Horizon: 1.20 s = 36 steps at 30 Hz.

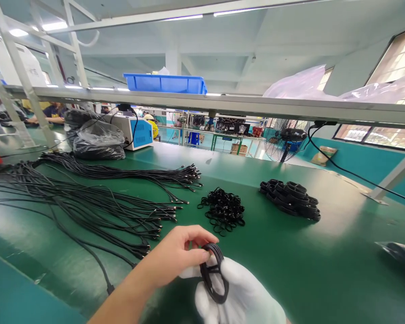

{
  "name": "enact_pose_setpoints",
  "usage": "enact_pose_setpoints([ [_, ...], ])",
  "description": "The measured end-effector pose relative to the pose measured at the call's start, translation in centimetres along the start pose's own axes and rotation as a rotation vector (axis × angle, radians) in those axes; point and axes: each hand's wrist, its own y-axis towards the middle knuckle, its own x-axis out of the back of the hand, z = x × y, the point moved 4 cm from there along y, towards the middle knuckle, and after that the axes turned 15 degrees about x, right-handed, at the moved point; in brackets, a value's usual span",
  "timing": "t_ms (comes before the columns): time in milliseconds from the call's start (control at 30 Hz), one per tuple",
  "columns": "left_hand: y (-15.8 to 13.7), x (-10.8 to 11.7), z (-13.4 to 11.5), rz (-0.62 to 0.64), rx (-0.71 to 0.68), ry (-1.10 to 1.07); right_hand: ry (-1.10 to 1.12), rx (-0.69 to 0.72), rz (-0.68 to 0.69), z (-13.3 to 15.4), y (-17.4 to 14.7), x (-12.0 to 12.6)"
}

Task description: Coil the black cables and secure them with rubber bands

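Observation:
A coiled black cable is held between my two hands, low in the middle of the view. My bare left hand pinches the top of the coil with thumb and fingers. Around its right and lower side wrap the fingers of my right hand, which wears a white glove. A black strip crosses the inside of the loop. Just beyond my hands lies a heap of small black rings. Long straight black cables spread over the table to the left, their plug ends pointing toward the middle.
Coiled black bundles are piled to the right on the green table. At the back left stand a bagged black bundle and a blue-and-white machine. A shelf overhead carries a blue bin. A plastic-wrapped item lies at the right edge.

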Motion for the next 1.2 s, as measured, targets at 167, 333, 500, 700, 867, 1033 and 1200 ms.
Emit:
enact_pose_setpoints([
  [167, 1.5, 1.0, 1.5, -0.043, 0.133, -0.171, -0.063, 0.202, -0.145, 0.4, 1.2, -0.2],
  [333, 2.2, 0.2, 2.4, -0.02, 0.169, -0.381, -0.176, 0.144, -0.161, 0.1, 1.4, -0.5],
  [500, 2.5, -0.4, 2.9, -0.103, 0.181, -0.399, -0.416, 0.204, -0.204, 1.2, 1.4, -0.9],
  [700, 0.6, -0.8, 3.1, -0.174, 0.183, -0.279, -0.393, 0.183, -0.193, 1.3, 1.2, -0.7],
  [867, 0.0, -2.0, 3.6, -0.037, 0.157, -0.345, -0.493, 0.151, -0.215, 1.2, 1.2, -0.5],
  [1033, 0.2, -2.2, 4.2, -0.034, 0.176, -0.277, -0.439, 0.126, -0.187, 0.6, 1.2, -0.4],
  [1200, 0.2, -2.0, 4.4, 0.015, 0.152, -0.272, -0.405, 0.122, -0.203, 0.2, 1.1, 0.2],
])
